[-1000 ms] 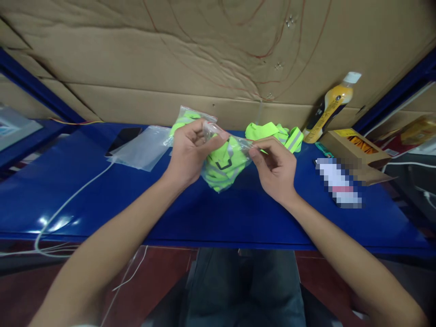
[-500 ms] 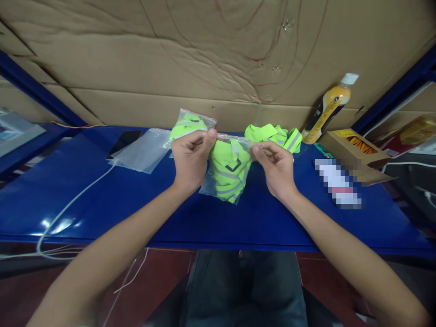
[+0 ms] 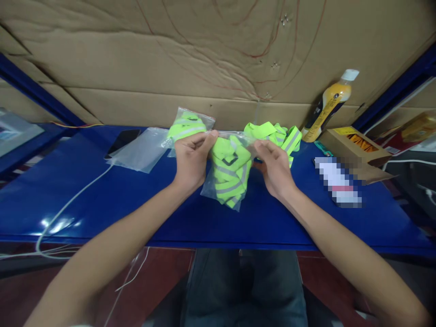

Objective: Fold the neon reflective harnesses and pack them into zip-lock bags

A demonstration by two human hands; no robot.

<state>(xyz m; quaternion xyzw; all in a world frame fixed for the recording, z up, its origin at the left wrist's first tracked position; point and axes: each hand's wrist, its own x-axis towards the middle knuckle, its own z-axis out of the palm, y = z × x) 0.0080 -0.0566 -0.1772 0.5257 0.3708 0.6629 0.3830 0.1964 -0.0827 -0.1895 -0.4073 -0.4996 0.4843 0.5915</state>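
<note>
A clear zip-top plastic bag hangs between my two hands, above the blue table. Inside it is a folded neon-yellow strap with grey reflective stripes and a dark buckle-like piece. My left hand pinches the bag's top left corner. The top right corner is pinched by my right hand. Behind my left hand lies another clear bag with a similar neon strap inside. Loose neon reflective straps lie behind my right hand.
On the left, flat clear bags partly cover a dark phone, and a white cable runs to the table's front edge. To the right stand a yellow bottle and an open cardboard box, near a blurred-out item.
The bag's lower end has swung slightly down and right. My right hand's fingers have shifted along the bag's top edge, and the view has moved a little.
</note>
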